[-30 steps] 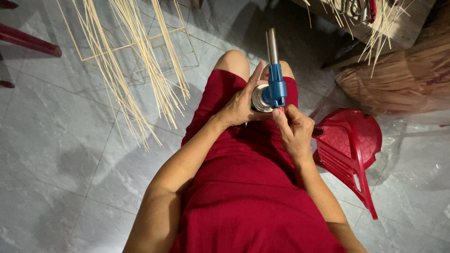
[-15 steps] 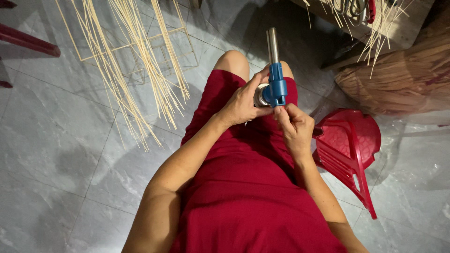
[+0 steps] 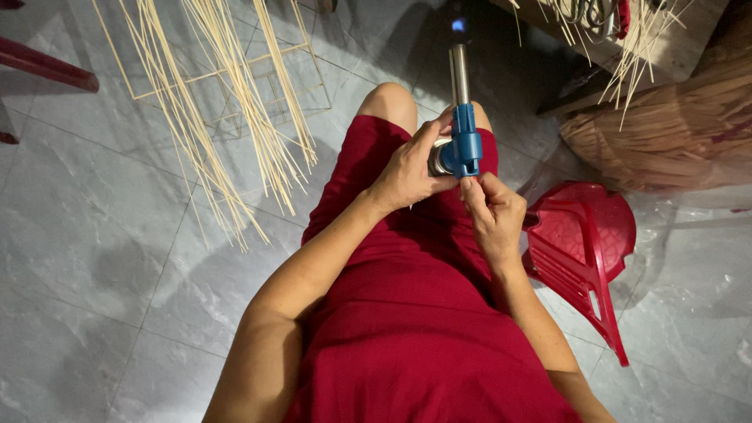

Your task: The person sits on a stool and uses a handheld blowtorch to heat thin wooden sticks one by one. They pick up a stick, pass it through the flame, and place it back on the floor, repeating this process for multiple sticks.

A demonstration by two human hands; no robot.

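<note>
A blue gas torch with a long metal nozzle rests on my lap above my knees, nozzle pointing away from me. A small blue flame glows at its tip. My left hand wraps the silver canister under the torch head. My right hand pinches the rear end of the blue torch body with its fingertips. I sit in a red dress.
Long thin bamboo sticks lean over a wire frame on the grey tiled floor at the left. A red plastic stool lies tipped at my right. A bundle of straw-coloured sticks sits at the upper right.
A small blue flame now shows at the nozzle tip, absent before. Both hands and the torch have barely shifted.
</note>
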